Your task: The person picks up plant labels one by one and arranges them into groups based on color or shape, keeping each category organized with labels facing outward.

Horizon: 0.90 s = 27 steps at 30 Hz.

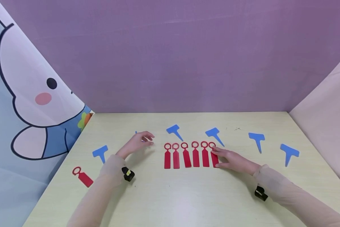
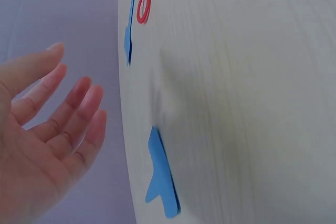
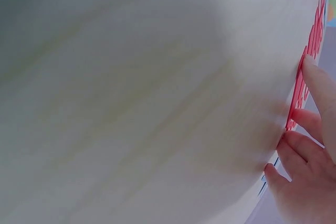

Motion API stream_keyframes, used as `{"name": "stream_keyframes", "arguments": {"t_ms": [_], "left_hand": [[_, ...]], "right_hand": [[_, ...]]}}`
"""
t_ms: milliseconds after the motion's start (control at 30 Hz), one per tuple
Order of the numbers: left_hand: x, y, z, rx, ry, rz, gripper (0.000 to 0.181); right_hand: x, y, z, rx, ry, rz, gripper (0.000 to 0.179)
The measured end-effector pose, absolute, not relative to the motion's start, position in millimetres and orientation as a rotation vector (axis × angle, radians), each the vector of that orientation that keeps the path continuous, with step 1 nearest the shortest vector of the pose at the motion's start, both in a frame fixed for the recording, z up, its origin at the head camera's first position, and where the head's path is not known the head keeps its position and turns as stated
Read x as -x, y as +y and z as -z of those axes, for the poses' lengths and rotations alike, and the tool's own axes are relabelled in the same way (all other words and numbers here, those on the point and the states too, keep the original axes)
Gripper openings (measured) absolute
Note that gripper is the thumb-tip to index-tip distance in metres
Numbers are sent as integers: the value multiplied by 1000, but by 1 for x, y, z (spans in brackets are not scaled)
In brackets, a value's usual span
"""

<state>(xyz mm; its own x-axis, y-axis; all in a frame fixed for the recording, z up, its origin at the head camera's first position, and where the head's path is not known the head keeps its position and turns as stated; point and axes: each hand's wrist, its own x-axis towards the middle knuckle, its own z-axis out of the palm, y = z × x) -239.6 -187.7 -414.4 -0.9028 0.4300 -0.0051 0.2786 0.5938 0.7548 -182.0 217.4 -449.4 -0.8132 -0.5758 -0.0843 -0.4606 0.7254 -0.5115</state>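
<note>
Several red ring-topped tags (image 1: 196,157) lie side by side in a row at the middle of the table. My right hand (image 1: 235,160) rests on the rightmost red tag (image 1: 215,160), its thumb near the lower end and a finger near the ring; its fingers are extended in the right wrist view. My left hand (image 1: 135,143) hovers left of the row with loosely bent fingers and nothing held. Beneath it lies a blue T-shaped plant label (image 2: 163,174), mostly hidden by the hand in the head view. One more red tag (image 1: 85,179) lies slanted at the far left.
More blue T-shaped labels lie spread in an arc: one at left (image 1: 100,152), two behind the row (image 1: 174,130), two at right (image 1: 256,138). A purple wall (image 1: 181,63) rises at the table's back edge. A cartoon-printed cloth (image 1: 31,94) hangs at left.
</note>
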Motion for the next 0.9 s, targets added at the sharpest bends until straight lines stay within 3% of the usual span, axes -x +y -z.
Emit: {"name": "stream_keyframes", "arguments": {"t_ms": [900], "left_hand": [[210, -253, 393, -491, 2795, -1139, 28]], "right_hand": [[182, 217, 450, 815, 2692, 694, 64]]}}
